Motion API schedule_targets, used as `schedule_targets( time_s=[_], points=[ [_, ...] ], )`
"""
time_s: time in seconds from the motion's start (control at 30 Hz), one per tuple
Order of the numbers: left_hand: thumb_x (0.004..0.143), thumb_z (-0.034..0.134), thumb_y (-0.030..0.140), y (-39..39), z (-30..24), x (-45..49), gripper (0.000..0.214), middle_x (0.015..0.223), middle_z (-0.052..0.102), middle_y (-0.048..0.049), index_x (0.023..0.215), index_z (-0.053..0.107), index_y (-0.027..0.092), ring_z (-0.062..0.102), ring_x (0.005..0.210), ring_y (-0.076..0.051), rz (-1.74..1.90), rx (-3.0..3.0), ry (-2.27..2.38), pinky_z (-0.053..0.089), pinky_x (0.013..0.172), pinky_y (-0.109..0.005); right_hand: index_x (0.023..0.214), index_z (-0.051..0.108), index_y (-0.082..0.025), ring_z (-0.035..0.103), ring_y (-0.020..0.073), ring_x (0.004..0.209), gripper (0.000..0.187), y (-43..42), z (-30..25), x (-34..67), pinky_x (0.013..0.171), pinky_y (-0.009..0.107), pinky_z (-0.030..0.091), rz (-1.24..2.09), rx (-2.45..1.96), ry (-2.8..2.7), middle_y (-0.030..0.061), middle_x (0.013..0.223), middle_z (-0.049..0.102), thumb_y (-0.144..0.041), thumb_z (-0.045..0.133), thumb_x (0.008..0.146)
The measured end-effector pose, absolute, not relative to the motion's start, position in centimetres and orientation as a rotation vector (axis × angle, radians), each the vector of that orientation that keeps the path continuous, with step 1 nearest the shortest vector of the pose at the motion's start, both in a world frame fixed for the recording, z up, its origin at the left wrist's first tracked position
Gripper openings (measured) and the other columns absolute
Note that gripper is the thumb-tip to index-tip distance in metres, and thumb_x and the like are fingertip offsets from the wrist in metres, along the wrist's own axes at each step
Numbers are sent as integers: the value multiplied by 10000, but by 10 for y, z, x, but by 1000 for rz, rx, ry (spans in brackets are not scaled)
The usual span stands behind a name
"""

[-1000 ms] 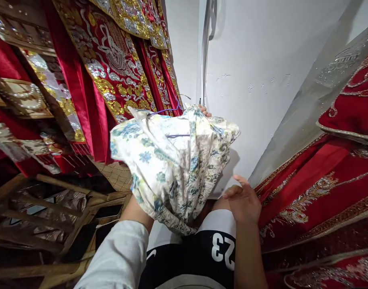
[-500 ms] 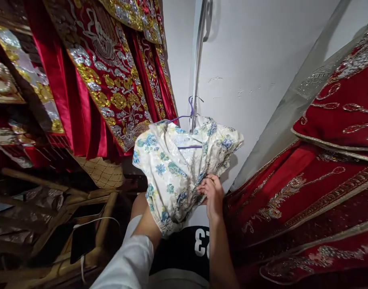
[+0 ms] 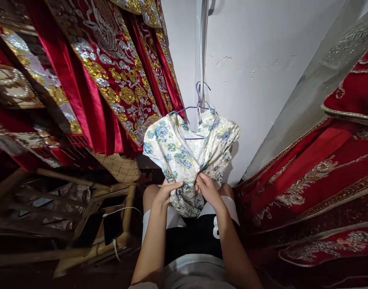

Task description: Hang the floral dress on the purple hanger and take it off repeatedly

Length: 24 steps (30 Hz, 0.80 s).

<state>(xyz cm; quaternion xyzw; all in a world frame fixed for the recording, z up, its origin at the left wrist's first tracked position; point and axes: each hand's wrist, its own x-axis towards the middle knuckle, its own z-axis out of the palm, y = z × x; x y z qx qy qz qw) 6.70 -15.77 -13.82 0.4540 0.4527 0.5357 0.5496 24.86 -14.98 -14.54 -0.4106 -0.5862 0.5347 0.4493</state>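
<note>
A white blouse point(image 3: 177, 154) with blue and green flowers hangs in front of my knees on a purple wire hanger point(image 3: 198, 94). The hanger's hook is up by a narrow metal rail point(image 3: 202, 52). My left hand point(image 3: 168, 191) grips the blouse low on its left side, thumb on the front and the other fingers mostly hidden behind the cloth. With fingertips pinched together, my right hand point(image 3: 205, 187) holds the fabric at the front, where the two crossed neck panels meet. The cloth is bunched below both hands.
Red garments with gold and silver sequins point(image 3: 120, 88) hang at the left. Another red embroidered garment point(image 3: 307, 180) spreads along the right. A bamboo chair or rack point(image 3: 129, 208) at lower left carries phones point(image 3: 113, 226) and a white cable point(image 3: 123, 208). Behind stands a white wall point(image 3: 250, 48).
My left hand has come out from inside the blouse and now grips its lower left side. My right hand keeps its pinch at the front. The view has shifted somewhat.
</note>
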Motion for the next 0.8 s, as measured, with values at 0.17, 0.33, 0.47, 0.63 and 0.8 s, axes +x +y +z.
schedule_targets(
  time_s=[0.17,0.33,0.47,0.63,0.8],
  points=[
    [531,888,382,-159,-125,68,646,1019,757,-95,1124,680,233,706,1072,-347,1253,1020,1057,572,938,-459,715,475,-237,409,136,562,357,-155,-139,251,556,271,354,1272,-981,-1359,-41,618,440,-517,530,930],
    [721,631,345,-143,-147,46,311,1033,666,-71,1006,566,240,662,1051,-260,1860,1010,1588,550,895,-400,629,472,-233,362,137,532,323,-148,-140,274,536,291,291,1156,-1111,-1244,-41,531,395,-444,554,860],
    [783,535,263,-142,-170,69,196,1008,603,-61,979,526,246,622,963,-210,1918,1199,1700,528,891,-360,604,467,-232,365,131,522,301,-143,-148,270,526,288,282,1239,-1114,-1221,-37,531,416,-414,555,827],
    [728,632,213,-145,-182,113,251,980,650,-43,974,590,242,638,985,-228,1193,1568,1058,525,861,-334,570,484,-228,329,110,460,283,-151,-150,258,488,268,269,1400,-1107,-1384,-61,452,377,-386,566,791],
    [841,602,285,-144,-179,115,96,788,603,-14,793,544,224,580,775,-194,1195,1581,1020,467,755,-319,576,590,-200,380,100,425,252,-141,-132,270,453,239,286,1464,-1093,-1453,-39,421,470,-345,579,781]
  ],
)
